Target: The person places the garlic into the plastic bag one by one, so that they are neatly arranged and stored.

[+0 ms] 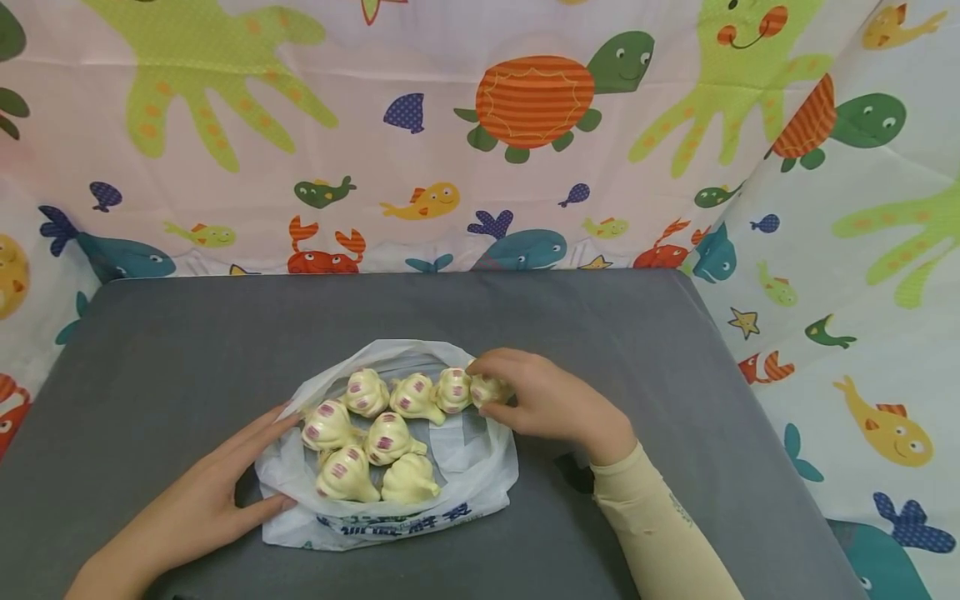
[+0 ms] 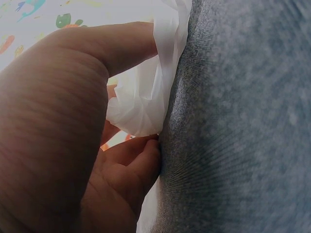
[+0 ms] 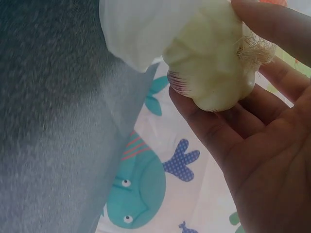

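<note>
A white plastic bag (image 1: 487,492) with dark printed characters lies wide-mouthed on the grey table, with several pale garlic bulbs (image 1: 388,438) inside. My left hand (image 1: 213,496) rests against the bag's left side, thumb spread towards the front and fingers along the rim. In the left wrist view its thumb and fingers touch the white plastic (image 2: 141,104). Over the bag's right back rim, my right hand (image 1: 555,404) holds a garlic bulb (image 3: 214,63) between thumb and fingers. Dry roots and a purple-streaked clove show on that bulb in the right wrist view.
The grey cloth-covered table (image 1: 225,325) extends around the bag on all sides. A hanging cloth (image 1: 427,50) printed with sea animals stands behind it and along both sides. A small dark object (image 1: 574,473) shows under the right wrist.
</note>
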`<state>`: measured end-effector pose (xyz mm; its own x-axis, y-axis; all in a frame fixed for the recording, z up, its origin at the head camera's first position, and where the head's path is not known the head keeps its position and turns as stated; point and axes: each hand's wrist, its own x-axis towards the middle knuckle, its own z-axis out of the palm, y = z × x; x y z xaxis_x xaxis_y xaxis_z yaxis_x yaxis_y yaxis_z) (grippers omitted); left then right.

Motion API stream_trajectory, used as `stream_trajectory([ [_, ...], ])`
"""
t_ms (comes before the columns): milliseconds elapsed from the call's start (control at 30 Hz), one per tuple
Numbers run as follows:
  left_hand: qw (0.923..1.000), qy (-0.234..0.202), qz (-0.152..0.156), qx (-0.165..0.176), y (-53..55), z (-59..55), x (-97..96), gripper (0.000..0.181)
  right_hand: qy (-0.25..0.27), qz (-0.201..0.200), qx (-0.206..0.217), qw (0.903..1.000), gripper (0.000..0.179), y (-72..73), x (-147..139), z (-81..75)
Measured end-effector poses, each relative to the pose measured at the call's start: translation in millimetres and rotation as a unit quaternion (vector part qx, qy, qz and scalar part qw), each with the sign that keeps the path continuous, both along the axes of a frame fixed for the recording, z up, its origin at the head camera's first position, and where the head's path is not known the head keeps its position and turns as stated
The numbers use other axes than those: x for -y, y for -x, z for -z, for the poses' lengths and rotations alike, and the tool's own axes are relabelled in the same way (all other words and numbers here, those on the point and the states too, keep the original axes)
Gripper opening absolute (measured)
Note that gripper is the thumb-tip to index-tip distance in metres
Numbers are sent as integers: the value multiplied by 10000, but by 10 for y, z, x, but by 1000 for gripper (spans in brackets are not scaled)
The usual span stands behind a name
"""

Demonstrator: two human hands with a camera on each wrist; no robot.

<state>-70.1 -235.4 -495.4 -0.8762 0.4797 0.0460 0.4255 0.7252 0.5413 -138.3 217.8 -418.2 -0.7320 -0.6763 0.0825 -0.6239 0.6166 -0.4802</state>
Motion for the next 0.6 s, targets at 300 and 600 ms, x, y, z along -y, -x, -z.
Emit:
stream_trajectory([
  [300,9997,151,-62,153,6,-26,0,102,0,-188,91,9998,39,23,127,-8],
  [600,9997,19,-27,222,11,-23,8,102,43,-365,194,9991,40,64,233,27],
])
